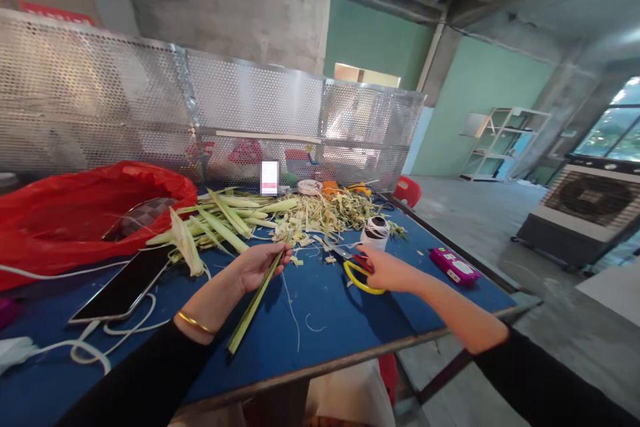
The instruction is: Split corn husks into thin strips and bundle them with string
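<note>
My left hand [263, 263] is closed round a narrow bundle of green husk strips [255, 310], whose lower end points down toward the table's front edge. At the middle right, my right hand [387, 270] has its fingers closed on the handles of a pair of scissors [361, 279] with red and yellow grips. The blades point away to the left, low over the table. Just behind this hand stands a spool of white thread [375, 232]. Loose white thread [296, 313] lies on the blue tabletop between my hands. My right fingertips are partly hidden.
Pale green husks [225, 227] and a heap of shredded trimmings [340, 210] cover the table's back. At left are a red plastic bag [100, 190], a dark tablet [123, 287] and white cables [90, 347]. A purple case [454, 267] sits at right. A perforated metal screen [255, 97] stands behind.
</note>
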A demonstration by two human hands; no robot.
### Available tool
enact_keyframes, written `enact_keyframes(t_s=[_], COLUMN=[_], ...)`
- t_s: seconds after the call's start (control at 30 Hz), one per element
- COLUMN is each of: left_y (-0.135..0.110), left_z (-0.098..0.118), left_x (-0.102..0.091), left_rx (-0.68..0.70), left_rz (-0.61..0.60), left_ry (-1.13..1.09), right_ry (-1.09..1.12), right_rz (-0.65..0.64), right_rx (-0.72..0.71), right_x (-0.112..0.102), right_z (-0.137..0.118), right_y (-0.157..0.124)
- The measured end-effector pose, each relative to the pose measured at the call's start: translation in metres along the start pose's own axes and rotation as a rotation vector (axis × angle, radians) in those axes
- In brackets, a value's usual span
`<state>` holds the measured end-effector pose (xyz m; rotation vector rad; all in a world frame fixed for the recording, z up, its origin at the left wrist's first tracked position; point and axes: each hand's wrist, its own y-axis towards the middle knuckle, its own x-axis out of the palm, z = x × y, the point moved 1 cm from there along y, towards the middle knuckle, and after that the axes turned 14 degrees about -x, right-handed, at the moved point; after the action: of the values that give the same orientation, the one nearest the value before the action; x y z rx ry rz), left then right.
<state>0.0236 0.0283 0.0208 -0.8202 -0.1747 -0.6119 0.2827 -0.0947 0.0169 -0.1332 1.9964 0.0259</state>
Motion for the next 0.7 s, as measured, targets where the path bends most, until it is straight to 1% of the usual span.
enact_keyframes(t_s=[0.07, 0.13, 0.17, 0.27, 0.3, 0.37, 0.43, 0.5, 0.6, 0.7], left_y=[0.000, 0.001, 0.002, 0.004, 0.004, 0.005, 0.005, 0.004, 0.002, 0.001], left_z=[0.000, -0.001, -0.001, -0.004, -0.005, -0.006, -0.007, -0.007, -0.007, -0.007], left_x=[-0.001, -0.001, -0.001, 0.000, 0.000, 0.001, 0.002, 0.002, 0.003, 0.004], left_rx=[0.012, 0.025, 0.029, 0.033, 0.034, 0.044, 0.056, 0.064, 0.067, 0.072], left_rz=[-0.013, -0.022, -0.024, -0.027, -0.027, -0.028, -0.030, -0.029, -0.015, -0.004], left_ry=[-0.013, -0.025, -0.029, -0.028, -0.025, -0.020, -0.014, -0.008, -0.002, 0.005], right_ry=[0.094, 0.434, 0.544, 0.783, 0.874, 1.067, 1.234, 1.342, 1.430, 1.466], right_rz=[-0.046, -0.001, 0.012, 0.052, 0.079, 0.100, 0.068, 0.008, -0.055, -0.065], right_rx=[0.038, 0.177, 0.229, 0.329, 0.342, 0.322, 0.275, 0.244, 0.223, 0.182], right_x=[-0.005, -0.008, -0.009, -0.007, -0.005, -0.001, 0.004, 0.009, 0.016, 0.022], right_z=[0.003, 0.005, 0.006, 0.003, 0.001, -0.005, -0.011, -0.020, -0.034, -0.048], right_y=[-0.018, -0.039, -0.050, -0.080, -0.086, -0.094, -0.093, -0.086, -0.068, -0.049])
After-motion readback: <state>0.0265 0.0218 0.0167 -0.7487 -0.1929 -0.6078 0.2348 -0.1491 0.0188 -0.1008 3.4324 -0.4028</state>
